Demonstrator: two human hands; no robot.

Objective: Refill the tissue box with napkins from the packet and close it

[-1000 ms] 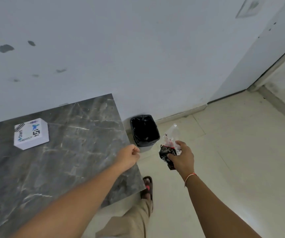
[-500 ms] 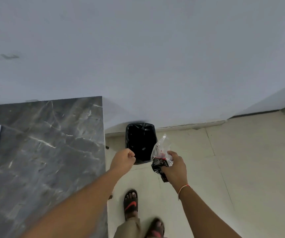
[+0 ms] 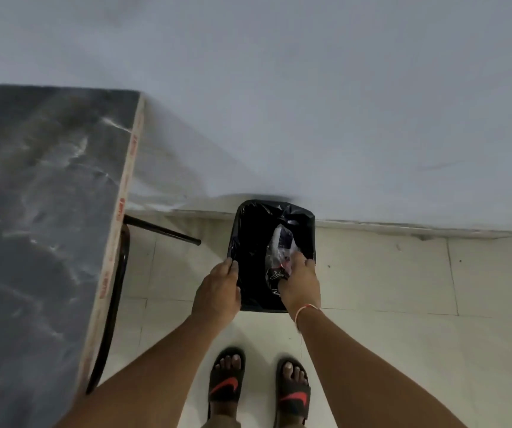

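A crumpled empty napkin packet, clear plastic with black and red print, is gripped in my right hand over the open mouth of a small black-lined waste bin on the floor. My left hand rests on the bin's left rim, fingers curled over the edge of the black liner. The tissue box is out of view.
A dark marble-patterned table with a black metal leg stands to the left, close to the bin. A white wall is right behind the bin. My feet in black sandals stand on the pale tiled floor.
I have stepped up to the bin and looked down. My right hand moved the packet from in front of the bin to over its opening; my left hand came onto the rim.
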